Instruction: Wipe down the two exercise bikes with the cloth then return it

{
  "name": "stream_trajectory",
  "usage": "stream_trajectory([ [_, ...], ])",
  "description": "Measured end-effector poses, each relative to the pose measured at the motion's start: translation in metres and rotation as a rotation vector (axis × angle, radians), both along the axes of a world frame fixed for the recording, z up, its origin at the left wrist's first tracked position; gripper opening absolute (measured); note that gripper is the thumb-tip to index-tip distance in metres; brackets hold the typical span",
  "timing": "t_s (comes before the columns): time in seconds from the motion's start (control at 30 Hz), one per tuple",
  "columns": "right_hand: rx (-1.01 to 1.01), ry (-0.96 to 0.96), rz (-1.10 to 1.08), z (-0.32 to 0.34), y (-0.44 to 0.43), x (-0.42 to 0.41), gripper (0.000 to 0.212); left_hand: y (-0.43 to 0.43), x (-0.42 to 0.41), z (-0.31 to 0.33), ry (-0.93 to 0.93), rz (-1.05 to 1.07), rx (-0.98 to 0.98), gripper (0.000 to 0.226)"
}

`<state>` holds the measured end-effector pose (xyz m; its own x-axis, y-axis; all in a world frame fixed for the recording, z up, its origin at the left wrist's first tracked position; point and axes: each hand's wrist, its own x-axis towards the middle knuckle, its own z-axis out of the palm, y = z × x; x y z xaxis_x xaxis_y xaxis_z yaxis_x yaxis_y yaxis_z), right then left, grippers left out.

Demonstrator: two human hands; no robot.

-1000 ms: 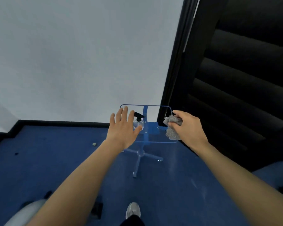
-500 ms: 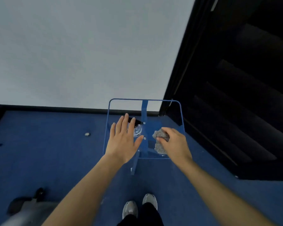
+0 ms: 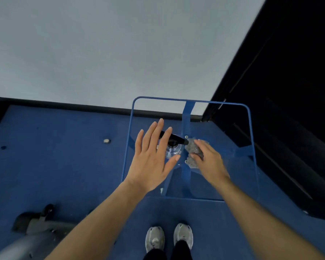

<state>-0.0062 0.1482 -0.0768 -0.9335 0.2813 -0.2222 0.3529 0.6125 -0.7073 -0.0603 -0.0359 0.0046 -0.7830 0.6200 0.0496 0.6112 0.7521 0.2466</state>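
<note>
Now | hands: right (image 3: 211,162) grips crumpled grey cloth (image 3: 194,152) | clear square-rimmed stand (image 3: 251,147)

Arms: both of your forearms are bare up to the frame edge; no sleeves, watch or bands show.
Hands: your bare left hand (image 3: 152,162) and bare right hand (image 3: 210,164) carry no gloves or rings.
Shoes: you wear light grey mesh trainers (image 3: 168,238), laced, with rounded toes.
Legs: your black trouser cuffs (image 3: 167,253) reach the shoe tops.

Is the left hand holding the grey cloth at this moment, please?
No, the left hand is open and empty; the right hand grasps the grey cloth.
</note>
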Motion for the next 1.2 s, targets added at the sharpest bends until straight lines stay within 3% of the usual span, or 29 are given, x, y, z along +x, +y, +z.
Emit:
stream_trajectory([
  [0.07, 0.130, -0.121, 0.169, -0.017, 0.007, 0.001, 0.057, -0.004, -0.003, -0.008, 0.026, -0.027, 0.002, 0.065],
  [0.13, 0.400, -0.193, 0.285, -0.028, 0.017, 0.004, 0.058, -0.007, -0.005, -0.014, 0.063, -0.041, 0.003, 0.065],
  [0.23, 0.637, -0.147, 0.303, -0.023, 0.021, 0.010, 0.061, -0.007, -0.008, -0.017, 0.092, -0.037, 0.016, 0.064],
  [0.33, 0.591, -0.150, 0.303, -0.022, 0.017, 0.012, 0.059, -0.006, -0.009, -0.017, 0.098, -0.025, 0.020, 0.064],
  [0.5, 0.594, -0.422, 0.385, -0.027, 0.022, -0.004, 0.061, -0.004, -0.013, -0.015, 0.094, -0.034, -0.020, 0.064],
  [0.7, 0.526, -0.241, 0.278, -0.011, 0.005, 0.009, 0.061, -0.005, -0.010, -0.011, 0.106, -0.041, -0.025, 0.064],
  [0.87, 0.459, -0.419, 0.275, -0.009, -0.001, 0.006, 0.068, -0.013, -0.009, -0.004, 0.121, -0.039, -0.054, 0.064],
  [1.0, 0.463, -0.362, 0.222, 0.033, -0.005, 0.008, 0.067, -0.020, 0.000, 0.016, 0.053, -0.006, -0.135, 0.068],
  [1.2, 0.464, -0.246, 0.102, 0.153, 0.007, 0.010, 0.063, -0.019, -0.001, 0.084, -0.087, 0.000, -0.216, 0.067],
])
